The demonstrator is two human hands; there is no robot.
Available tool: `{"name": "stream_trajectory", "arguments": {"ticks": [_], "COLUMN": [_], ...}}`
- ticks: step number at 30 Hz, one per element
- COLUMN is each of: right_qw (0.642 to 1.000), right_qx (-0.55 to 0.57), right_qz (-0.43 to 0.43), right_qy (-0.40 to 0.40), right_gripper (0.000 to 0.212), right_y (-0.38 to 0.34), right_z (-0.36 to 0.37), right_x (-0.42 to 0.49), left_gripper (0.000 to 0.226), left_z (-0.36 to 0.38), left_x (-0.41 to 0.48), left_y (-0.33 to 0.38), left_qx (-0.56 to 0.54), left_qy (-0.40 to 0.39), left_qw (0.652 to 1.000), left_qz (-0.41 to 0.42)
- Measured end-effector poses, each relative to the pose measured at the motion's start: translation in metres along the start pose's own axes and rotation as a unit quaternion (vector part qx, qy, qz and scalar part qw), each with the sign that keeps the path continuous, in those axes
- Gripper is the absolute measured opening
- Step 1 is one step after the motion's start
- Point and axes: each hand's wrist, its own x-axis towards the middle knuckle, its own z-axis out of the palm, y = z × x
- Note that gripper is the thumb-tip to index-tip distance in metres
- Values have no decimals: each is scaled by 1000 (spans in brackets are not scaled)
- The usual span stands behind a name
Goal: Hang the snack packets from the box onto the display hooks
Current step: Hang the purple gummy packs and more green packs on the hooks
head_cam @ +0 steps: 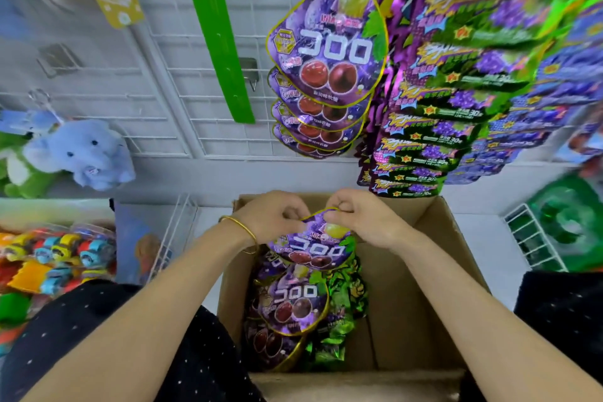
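Both hands, left hand [270, 217] and right hand [362, 219], pinched one purple packet [313, 248] above the box [421, 287]; several packets hung at 12 o'clock [329, 55], more waited inside

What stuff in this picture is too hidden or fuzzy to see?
Head view only.
- Hang hole of the held packet: covered by the left hand and right hand pinching its top.
- Hook of the hanging packets: behind the front one.
- Bottom of the box: buried under loose packets.
- Print on the far-right packets: blurred, unreadable.
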Motion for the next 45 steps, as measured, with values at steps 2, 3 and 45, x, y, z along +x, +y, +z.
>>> {"name": "stream_trajectory", "arguments": {"ticks": [2,3,45], "right_qw": [999,997,888], "right_qx": [13,21,-171], "right_qz": [-30,-44,-254], "right_qy": [39,59,343], "right_gripper": [8,12,25], "right_y": [-6,-10,-204], "right_z": [-8,-11,-113], "right_x": [-7,-11,48], "left_gripper": [12,14,18], "left_z": [-1,-3,-190], "left_x": [3,3,46], "left_y": [7,12,195], "left_qx": [-57,-96,-165], "left_qy": [50,67,310], "left_qw": [997,993,931], "left_qz": [12,18,100]}}
